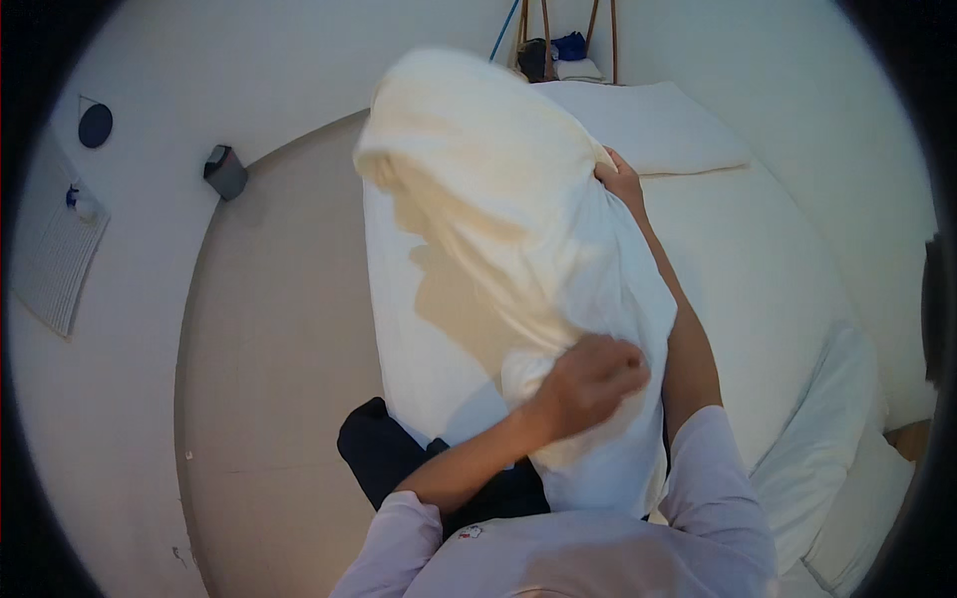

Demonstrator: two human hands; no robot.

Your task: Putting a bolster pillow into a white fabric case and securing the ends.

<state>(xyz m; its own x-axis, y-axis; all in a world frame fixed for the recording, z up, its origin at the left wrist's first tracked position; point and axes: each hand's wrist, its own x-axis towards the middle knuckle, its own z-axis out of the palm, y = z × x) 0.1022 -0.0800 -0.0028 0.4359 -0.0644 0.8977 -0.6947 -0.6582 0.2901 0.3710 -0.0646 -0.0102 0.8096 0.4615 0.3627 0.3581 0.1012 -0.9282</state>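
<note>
A large white cloth (478, 127) is raised and bunched in front of me, casting a shadow on the white-sheeted bed (748, 261). My right hand (620, 179) reaches far forward and pinches the cloth's right edge, close to the flat white pillow (650, 123). Nearer my body, my left hand (591, 389) lies across the lower part of the cloth with curled fingers. It is blurred, and whether fabric is inside the fingers is unclear. Lower folds of the cloth hang over my dark trousers (374, 448).
More white pillows (815, 441) lie at the bed's right side. A grey bin (226, 173) stands on the beige floor (284, 321) by the left wall. Beyond the pillow, a wooden-pole rack (547, 37) holds dark and white items. A round dark object (96, 125) hangs on the wall.
</note>
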